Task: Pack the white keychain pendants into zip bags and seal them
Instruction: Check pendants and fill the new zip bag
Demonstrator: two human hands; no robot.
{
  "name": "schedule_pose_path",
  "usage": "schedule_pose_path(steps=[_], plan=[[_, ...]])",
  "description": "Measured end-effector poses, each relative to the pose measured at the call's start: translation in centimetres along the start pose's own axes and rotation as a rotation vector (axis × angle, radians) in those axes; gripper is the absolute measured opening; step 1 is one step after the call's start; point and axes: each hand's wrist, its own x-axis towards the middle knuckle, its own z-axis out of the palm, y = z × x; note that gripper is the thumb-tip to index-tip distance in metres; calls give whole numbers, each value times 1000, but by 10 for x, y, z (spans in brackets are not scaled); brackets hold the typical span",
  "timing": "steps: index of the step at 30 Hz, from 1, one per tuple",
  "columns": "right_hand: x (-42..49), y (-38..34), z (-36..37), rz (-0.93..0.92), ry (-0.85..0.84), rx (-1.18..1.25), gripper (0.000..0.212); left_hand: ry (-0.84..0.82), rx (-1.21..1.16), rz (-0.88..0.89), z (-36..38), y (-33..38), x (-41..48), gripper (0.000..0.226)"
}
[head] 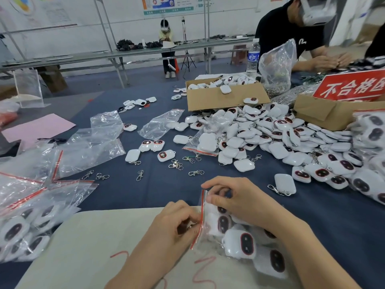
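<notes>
left hand [177, 224] and right hand [231, 199] both pinching full zip bag [229, 232] seal; sealed bags [25, 228] done, loose pendant pile [291, 138] left on bench [145, 195].

Red sign [352, 87] at 2 o'clock with white characters 不合格 and a fourth cut off by the frame edge, standing on a cardboard box [316, 114], water bottle [252, 58] at 1 o'clock with a blue label, print too small to read, wall posters [170, 4] at 12 o'clock, text illegible
</notes>
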Motion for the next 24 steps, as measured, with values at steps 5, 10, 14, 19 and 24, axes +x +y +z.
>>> schedule_pose_path(steps=[5,10,14,19,24], plan=[[-2,-6,-1,17,3,-3,22,-19,-79,22,-3,4,-1,28],[-4,-11,-19,23,247,-11,16,217,-358,-218,-6,5,2,19],[-6,7,-44,185,627,-553,36,397,-482,-320,-6,-4,12,33],[-9,32,-47,544,439,-743,51,478,-580,-399,-5,-13,32,25],[-3,31,-42,236,486,-431,38,419,-309,-294,4,-21,64,24]])
